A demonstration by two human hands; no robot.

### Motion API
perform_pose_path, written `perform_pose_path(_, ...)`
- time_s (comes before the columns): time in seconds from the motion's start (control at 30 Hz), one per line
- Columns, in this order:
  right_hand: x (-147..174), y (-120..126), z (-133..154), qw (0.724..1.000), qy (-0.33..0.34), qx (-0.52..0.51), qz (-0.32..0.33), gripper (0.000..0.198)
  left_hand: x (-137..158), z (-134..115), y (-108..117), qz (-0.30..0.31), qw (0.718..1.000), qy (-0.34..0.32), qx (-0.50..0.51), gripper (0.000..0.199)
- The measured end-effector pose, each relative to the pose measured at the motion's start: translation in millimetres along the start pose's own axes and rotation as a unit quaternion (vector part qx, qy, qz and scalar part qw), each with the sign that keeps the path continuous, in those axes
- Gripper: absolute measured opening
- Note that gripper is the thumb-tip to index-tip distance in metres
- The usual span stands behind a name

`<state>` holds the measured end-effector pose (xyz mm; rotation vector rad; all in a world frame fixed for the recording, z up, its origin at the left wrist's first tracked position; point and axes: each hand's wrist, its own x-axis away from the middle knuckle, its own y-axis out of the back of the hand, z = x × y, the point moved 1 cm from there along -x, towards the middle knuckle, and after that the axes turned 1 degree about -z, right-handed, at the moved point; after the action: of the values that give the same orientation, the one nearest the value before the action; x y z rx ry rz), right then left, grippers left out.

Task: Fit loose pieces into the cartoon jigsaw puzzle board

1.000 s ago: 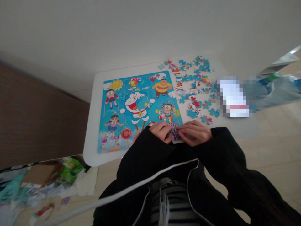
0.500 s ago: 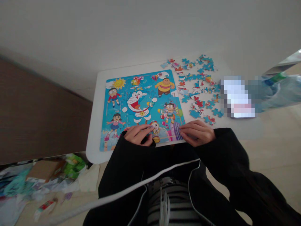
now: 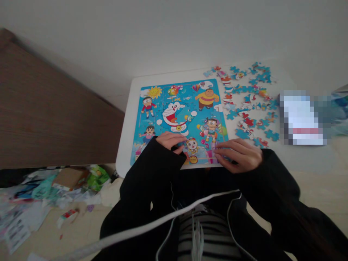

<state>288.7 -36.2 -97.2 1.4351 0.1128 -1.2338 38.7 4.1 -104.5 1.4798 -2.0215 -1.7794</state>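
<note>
A blue cartoon jigsaw puzzle [image 3: 152, 121] lies flat in its board on a small white table. The big blue-and-white cat figure fills its middle, with smaller characters around it. My left hand [image 3: 172, 140] rests over the lower middle of the puzzle, its fingers stretched out and thumb apart. At the lower right corner my right hand [image 3: 240, 154] reaches in from the side, fingers extended and fingertips touching the purple part. I see no piece in either hand. Loose jigsaw pieces [image 3: 245, 121] spread over the table just right of the board.
A phone with a blurred screen [image 3: 303, 117] lies at the table's right. The white table [image 3: 125, 145] stands against a wall. At left is a brown wooden panel [image 3: 62, 116]. Bags and a cardboard box [image 3: 69, 177] clutter the floor. A white cord [image 3: 163, 219] crosses before my body.
The view has swung left, so the table appears farther right. My left hand has moved slightly up the puzzle. My right hand's fingertips have shifted left, further onto it.
</note>
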Motion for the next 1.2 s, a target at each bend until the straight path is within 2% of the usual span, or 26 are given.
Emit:
perform_pose_path(0.1,4,-4,-1,1.000,0.002,0.029,0.009,0.005,3,2,-3,-0.002,1.000,0.000,0.029,0.015)
perform_pose_path(0.27,19,-2,-2,0.996,-0.067,0.056,0.030,0.006,6,6,-4,0.037,0.998,0.012,0.046,0.017)
perform_pose_path(0.33,20,-1,-1,0.995,-0.074,0.054,0.027,0.005,7,8,-4,0.052,0.998,0.013,0.036,0.018)
perform_pose_path(0.5,6,0,2,0.999,-0.026,0.037,0.008,0.006,7,12,-2,0.018,0.999,-0.029,0.023,0.020)
perform_pose_path(0.63,-4,-1,3,0.999,0.003,0.035,0.018,0.005,7,12,-2,-0.010,0.998,-0.051,0.023,0.020)
perform_pose_path(0.77,1,-2,2,0.999,-0.024,0.023,0.022,0.005,7,11,-2,-0.028,0.998,-0.055,0.019,0.020)
perform_pose_path(0.93,10,-1,0,0.997,-0.070,0.027,0.001,0.005,11,12,1,0.000,0.999,-0.037,0.002,0.019)
perform_pose_path(1.07,13,1,-4,0.997,-0.065,0.031,-0.010,0.006,12,12,3,0.032,0.999,-0.022,0.009,0.019)
perform_pose_path(1.2,16,2,-9,0.999,-0.037,0.026,0.009,0.007,11,10,2,0.025,0.999,-0.015,0.014,0.019)
